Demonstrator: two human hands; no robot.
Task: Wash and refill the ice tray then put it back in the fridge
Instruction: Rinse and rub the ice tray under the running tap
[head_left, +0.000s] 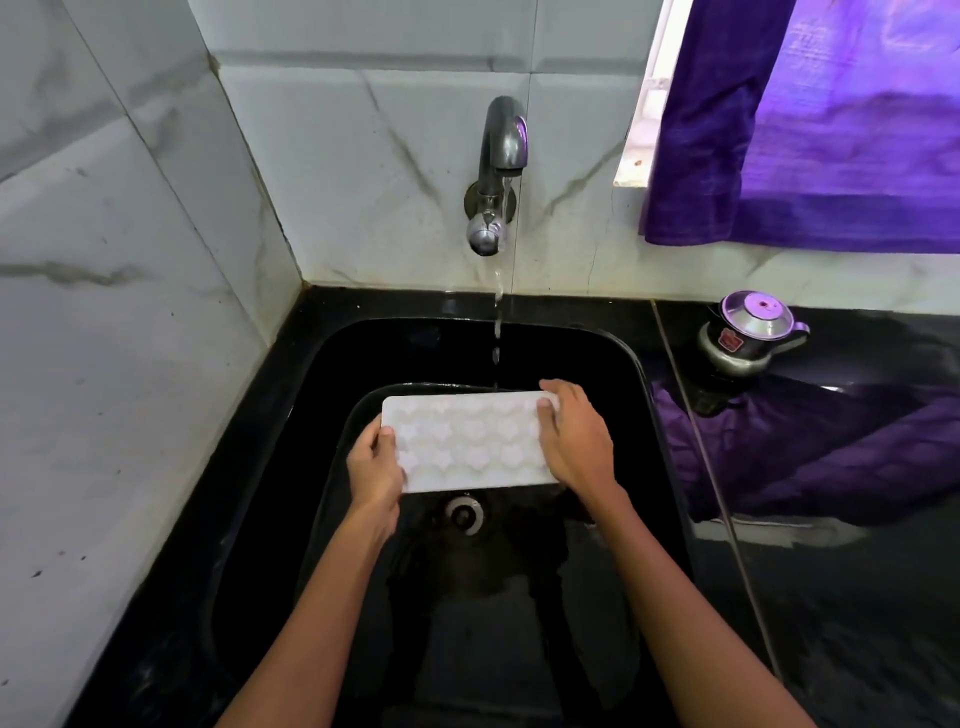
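A white ice tray (467, 441) with star-shaped cells is held level over the black sink (291, 426), cells facing up. My left hand (375, 467) grips its left end, thumb on top. My right hand (574, 436) grips its right end, fingers curled over the far corner. A metal tap (501, 150) on the tiled wall runs a thin stream of water (497, 322) that falls just behind the tray's far edge, near my right hand. The drain (464, 514) lies below the tray's near edge.
A small steel pot with a lid (748, 332) stands on the black counter (857, 571) to the right of the sink. A purple curtain (810, 130) hangs at the upper right. Marble tile walls (130, 312) close in the left and back.
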